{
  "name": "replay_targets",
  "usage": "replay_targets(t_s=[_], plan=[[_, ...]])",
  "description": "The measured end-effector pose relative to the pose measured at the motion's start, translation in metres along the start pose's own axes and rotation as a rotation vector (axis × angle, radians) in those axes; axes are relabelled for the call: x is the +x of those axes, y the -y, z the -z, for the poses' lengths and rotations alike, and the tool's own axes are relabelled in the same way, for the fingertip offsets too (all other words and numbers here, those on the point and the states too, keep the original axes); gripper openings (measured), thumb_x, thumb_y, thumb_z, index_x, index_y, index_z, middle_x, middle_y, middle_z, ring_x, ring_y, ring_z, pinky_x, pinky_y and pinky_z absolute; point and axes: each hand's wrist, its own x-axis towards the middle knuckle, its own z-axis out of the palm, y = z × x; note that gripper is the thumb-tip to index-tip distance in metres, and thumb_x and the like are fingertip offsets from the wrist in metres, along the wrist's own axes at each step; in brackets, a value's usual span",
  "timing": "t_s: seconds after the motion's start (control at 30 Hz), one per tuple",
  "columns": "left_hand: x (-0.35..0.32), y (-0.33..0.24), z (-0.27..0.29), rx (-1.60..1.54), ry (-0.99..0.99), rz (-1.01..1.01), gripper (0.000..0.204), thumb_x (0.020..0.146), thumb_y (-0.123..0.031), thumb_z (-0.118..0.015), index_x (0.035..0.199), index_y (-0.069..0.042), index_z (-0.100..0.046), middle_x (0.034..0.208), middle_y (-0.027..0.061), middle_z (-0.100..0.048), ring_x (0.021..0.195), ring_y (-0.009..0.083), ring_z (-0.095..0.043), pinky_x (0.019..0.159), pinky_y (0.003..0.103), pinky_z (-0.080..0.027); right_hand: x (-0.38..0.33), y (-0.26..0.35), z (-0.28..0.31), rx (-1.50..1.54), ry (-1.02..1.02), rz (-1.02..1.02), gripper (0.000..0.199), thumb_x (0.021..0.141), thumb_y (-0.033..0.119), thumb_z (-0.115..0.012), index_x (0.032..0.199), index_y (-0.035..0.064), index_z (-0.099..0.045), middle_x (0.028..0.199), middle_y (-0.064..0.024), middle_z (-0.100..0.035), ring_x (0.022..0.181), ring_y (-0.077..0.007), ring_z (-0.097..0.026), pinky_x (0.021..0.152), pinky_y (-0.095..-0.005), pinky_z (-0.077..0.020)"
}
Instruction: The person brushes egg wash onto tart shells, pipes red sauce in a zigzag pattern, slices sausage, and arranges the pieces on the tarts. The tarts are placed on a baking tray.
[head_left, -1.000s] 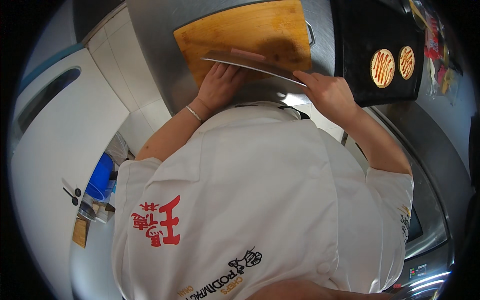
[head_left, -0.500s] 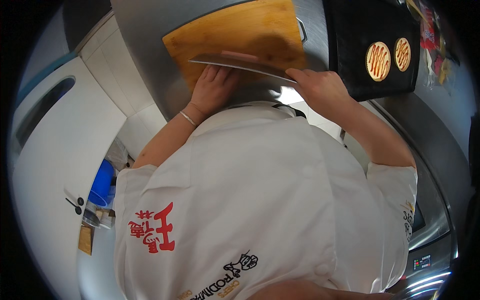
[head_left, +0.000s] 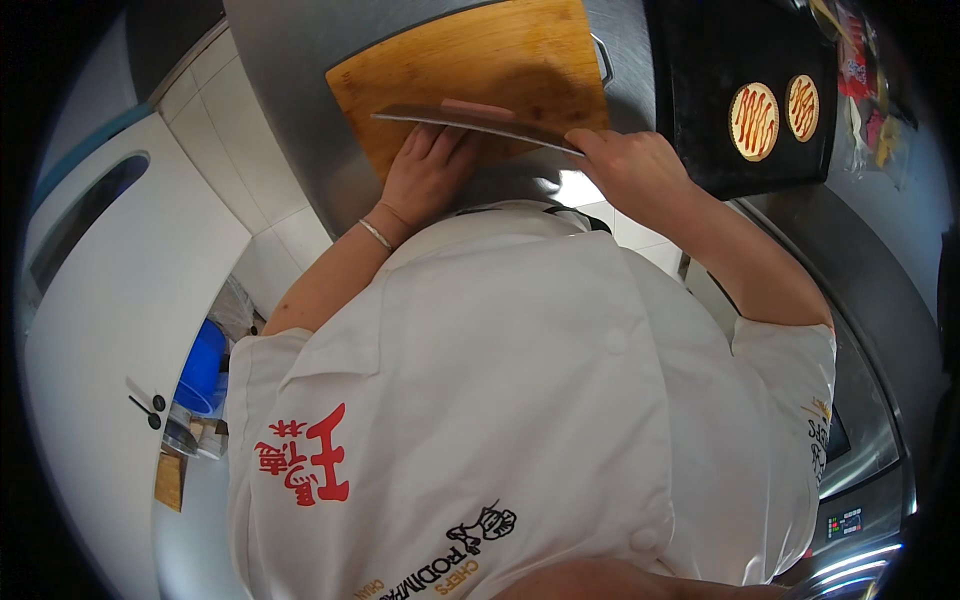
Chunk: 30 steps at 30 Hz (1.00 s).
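The right hand [head_left: 640, 170] is clenched on the handle end of a broad cleaver [head_left: 470, 125], whose flat steel blade runs out toward 9 o'clock across the near edge of the wooden cutting board [head_left: 470, 60]. The left hand [head_left: 425, 175] lies open and flat, fingers resting on or just behind the blade; it grips nothing. A pinkish piece [head_left: 478, 106], likely meat or sausage, sits on the board touching the blade's far side, at 12 o'clock from the left hand.

The cleaver looks heavy, stiff and sharp along 1 edge, best held at the handle, with the spare hand kept on the flat only. The pink piece looks soft, light and probably slick, so it may slide under pressure.

At 2 o'clock, a black tray [head_left: 700, 100] holds 2 round bases [head_left: 755, 120] striped with red sauce, well apart from the board. Packets [head_left: 860, 90] lie at 3 o'clock beyond it. Nothing stands between the hands and the board.
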Motion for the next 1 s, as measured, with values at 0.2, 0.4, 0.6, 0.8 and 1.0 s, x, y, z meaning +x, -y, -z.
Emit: replay_targets(t_s=[0.2, 0.4, 0.6, 0.8, 1.0], plan=[[0.001, -0.002, 0.001, 0.006, -0.027, -0.014, 0.045, 0.08, -0.014, -0.062, 0.124, -0.01, -0.058, 0.125, 0.0097, -0.05, 0.121, 0.0333, -0.045, 0.102, 0.043, -0.042, 0.003, -0.001, -0.007, 0.009, -0.046, 0.029, 0.013, 0.09, 0.017, -0.06, 0.095, 0.0055, -0.057, 0.071, -0.0111, -0.066, 0.059, -0.0274, -0.065, 0.051, -0.0371, -0.0506], [0.001, -0.002, 0.005, 0.022, -0.011, -0.011, 0.049, 0.079, -0.013, -0.063, 0.128, -0.009, -0.055, 0.124, 0.0085, -0.049, 0.12, 0.0326, -0.046, 0.1, 0.043, -0.043, 0.011, -0.01, -0.038, 0.011, -0.125, 0.023, 0.019, 0.091, 0.021, -0.061, 0.103, 0.0072, -0.06, 0.075, -0.0103, -0.068, 0.063, -0.0283, -0.065, 0.054, -0.0384, -0.0513], [0.006, -0.001, 0.003, 0.034, -0.082, -0.052, 0.05, 0.078, -0.012, -0.062, 0.127, -0.011, -0.054, 0.124, 0.0072, -0.051, 0.117, 0.0275, -0.048, 0.097, 0.041, -0.045, 0.002, -0.027, -0.05, 0.01, -0.341, 0.071, 0.023, 0.091, 0.019, -0.062, 0.112, 0.0106, -0.065, 0.085, -0.0093, -0.07, 0.066, -0.0263, -0.067, 0.059, -0.0351, -0.0541], [0.032, 0.007, 0.015, 0.012, 0.015, -0.007, 0.035, 0.078, -0.01, -0.061, 0.113, -0.013, -0.063, 0.105, 0.0054, -0.061, 0.102, 0.0288, -0.056, 0.086, 0.037, -0.049, -0.04, -0.014, -0.029, 0.073, -0.526, 0.021, 0.034, 0.089, 0.018, -0.063, 0.123, 0.0146, -0.063, 0.079, -0.0089, -0.066, 0.064, -0.0245, -0.063, 0.055, -0.032, -0.0518], [0.054, 0.052, 0.039, -0.451, -0.156, 0.359, 0.018, 0.084, -0.021, -0.067, 0.096, -0.007, -0.068, 0.099, 0.0067, -0.062, 0.103, 0.0277, -0.055, 0.085, 0.039, -0.047, -0.068, -0.015, -0.038, -0.166, -0.629, 0.138, 0.052, 0.069, 0.003, -0.064, 0.118, 0.0201, -0.069, 0.068, -0.0028, -0.051, 0.064, -0.0204, -0.054, 0.059, -0.0323, -0.0471]])
